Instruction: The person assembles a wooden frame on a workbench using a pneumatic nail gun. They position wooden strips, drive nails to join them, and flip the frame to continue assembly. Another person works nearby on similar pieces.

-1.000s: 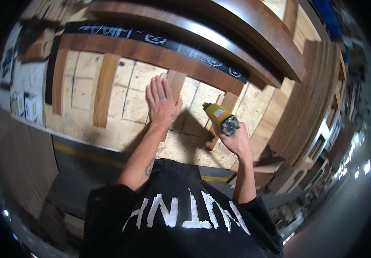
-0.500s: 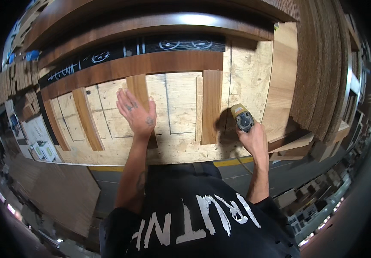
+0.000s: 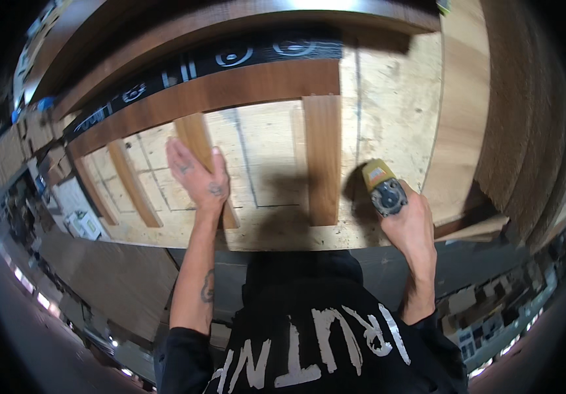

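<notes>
Four slats (image 3: 322, 161) meet the long board (image 3: 230, 92), frame left to centre; how much fastening is left cannot be told; the left hand (image 3: 197, 180), thumb spread, is over the third, the right hand (image 3: 411, 220), right of centre, grips a yellow power tool (image 3: 378, 174)

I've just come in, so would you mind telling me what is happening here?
A person is at a plywood surface, where four wooden slats run from a long brown board toward them. The right hand grips a yellow and black power tool, right of the rightmost slat. The left hand is open over another slat; whether it presses down is unclear.
</notes>
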{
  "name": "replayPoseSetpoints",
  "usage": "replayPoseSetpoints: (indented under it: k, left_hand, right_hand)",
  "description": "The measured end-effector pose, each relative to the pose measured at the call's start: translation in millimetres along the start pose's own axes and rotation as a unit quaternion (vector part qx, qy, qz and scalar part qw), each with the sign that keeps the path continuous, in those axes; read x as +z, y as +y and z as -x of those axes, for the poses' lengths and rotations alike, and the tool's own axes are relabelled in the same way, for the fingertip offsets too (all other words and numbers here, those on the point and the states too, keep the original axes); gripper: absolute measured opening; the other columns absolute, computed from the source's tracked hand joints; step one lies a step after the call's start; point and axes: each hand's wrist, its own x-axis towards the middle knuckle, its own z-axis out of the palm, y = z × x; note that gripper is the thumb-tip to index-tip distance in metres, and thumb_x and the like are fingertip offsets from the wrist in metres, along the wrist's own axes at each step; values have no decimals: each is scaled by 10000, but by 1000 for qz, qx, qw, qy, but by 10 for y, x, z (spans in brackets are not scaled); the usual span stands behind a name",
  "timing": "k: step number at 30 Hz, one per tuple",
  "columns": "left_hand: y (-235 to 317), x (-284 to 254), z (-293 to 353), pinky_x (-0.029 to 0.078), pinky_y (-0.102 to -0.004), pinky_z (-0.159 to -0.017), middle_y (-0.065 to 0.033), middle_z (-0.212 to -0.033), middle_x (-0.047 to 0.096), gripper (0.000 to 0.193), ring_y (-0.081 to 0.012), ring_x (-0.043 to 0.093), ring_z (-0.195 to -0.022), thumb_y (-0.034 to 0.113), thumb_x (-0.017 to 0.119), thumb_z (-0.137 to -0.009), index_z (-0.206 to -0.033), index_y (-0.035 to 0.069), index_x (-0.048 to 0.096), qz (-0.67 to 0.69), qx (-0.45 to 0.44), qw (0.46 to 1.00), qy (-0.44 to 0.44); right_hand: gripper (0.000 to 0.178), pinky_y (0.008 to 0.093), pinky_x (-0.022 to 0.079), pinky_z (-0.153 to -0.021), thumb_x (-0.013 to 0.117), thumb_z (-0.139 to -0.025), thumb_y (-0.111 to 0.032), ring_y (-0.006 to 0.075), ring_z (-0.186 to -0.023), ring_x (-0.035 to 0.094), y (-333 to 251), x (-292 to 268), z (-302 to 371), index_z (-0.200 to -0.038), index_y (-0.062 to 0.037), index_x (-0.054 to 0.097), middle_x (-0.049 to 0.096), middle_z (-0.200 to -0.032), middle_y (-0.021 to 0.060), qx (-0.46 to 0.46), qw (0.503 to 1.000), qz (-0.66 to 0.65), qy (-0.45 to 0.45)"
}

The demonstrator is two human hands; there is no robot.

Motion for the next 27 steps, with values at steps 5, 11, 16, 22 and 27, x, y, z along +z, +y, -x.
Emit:
replayPoseSetpoints:
  k: [5,11,16,22,27]
  left_hand:
    - [-36,-16,-48,161,-583,-1223,-387,-1584,224,895,-518,221,-1483,335,629,-935,-1548,-143,187,13,38,999,27]
    - [-6,-103,-70,129,-596,-1239,-388,-1579,200,906,-503,170,-1509,360,662,-945,-1541,-138,196,49,18,999,-2]
    - [-44,-163,-78,124,-563,-1255,-341,-1593,222,896,-472,180,-1515,431,646,-947,-1546,-98,242,68,6,998,-15]
    - [-48,-192,-83,146,-562,-1250,-323,-1608,219,924,-465,189,-1517,409,679,-929,-1556,-92,222,90,-11,996,-8]
    - [-76,-185,-115,137,-542,-1266,-322,-1626,204,914,-439,180,-1536,456,641,-944,-1549,-105,247,79,4,996,-28]
  right_hand:
    - [249,531,519,-791,671,-777,-36,506,-916,648,-113,16,16,-1016,36,684,683,-882,308,-23,1000,0,2]
    - [259,476,542,-756,740,-779,-80,456,-898,701,-101,-22,-76,-1012,28,710,704,-856,282,-22,998,47,-19]
    - [272,473,548,-726,754,-782,-155,434,-824,715,-279,26,-82,-972,37,719,693,-808,284,-47,988,144,14]
    - [292,512,532,-675,754,-793,-202,467,-744,683,-108,120,-220,-881,70,694,656,-728,305,-44,973,224,43]
    - [333,527,527,-672,731,-820,-218,491,-737,666,-485,113,-66,-777,106,666,641,-699,311,-59,975,210,37]
